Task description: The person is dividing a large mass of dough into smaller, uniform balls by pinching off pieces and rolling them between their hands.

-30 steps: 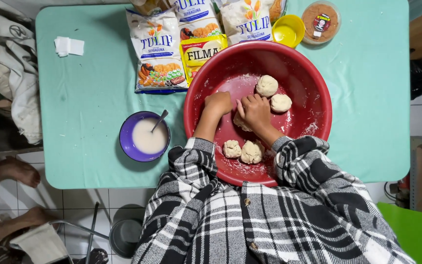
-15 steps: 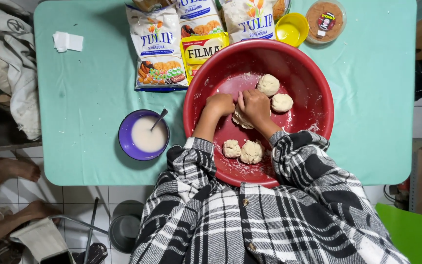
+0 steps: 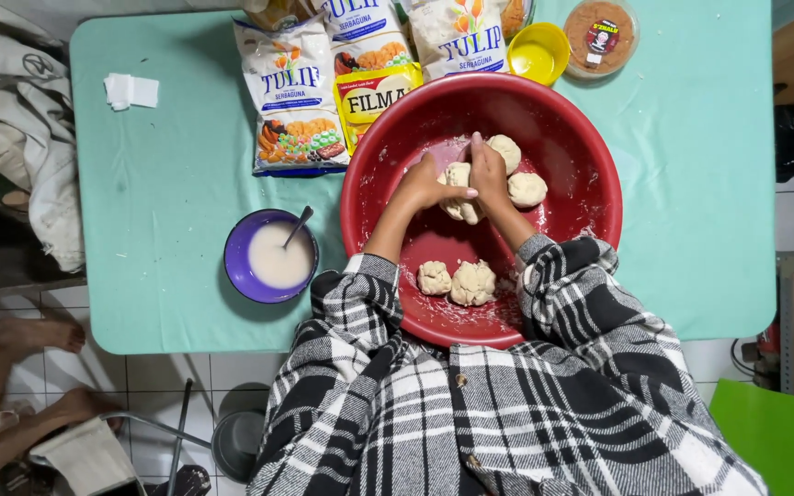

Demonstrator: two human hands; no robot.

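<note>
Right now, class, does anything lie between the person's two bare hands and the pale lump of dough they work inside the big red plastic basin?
Nothing visible does. The left hand and right hand both press directly on the pale lump of dough over the red plastic basin.

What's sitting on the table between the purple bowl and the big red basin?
Nothing: in the head view, only bare green tabletop separates the purple bowl from the red basin. The spoon rests inside the bowl.
</note>
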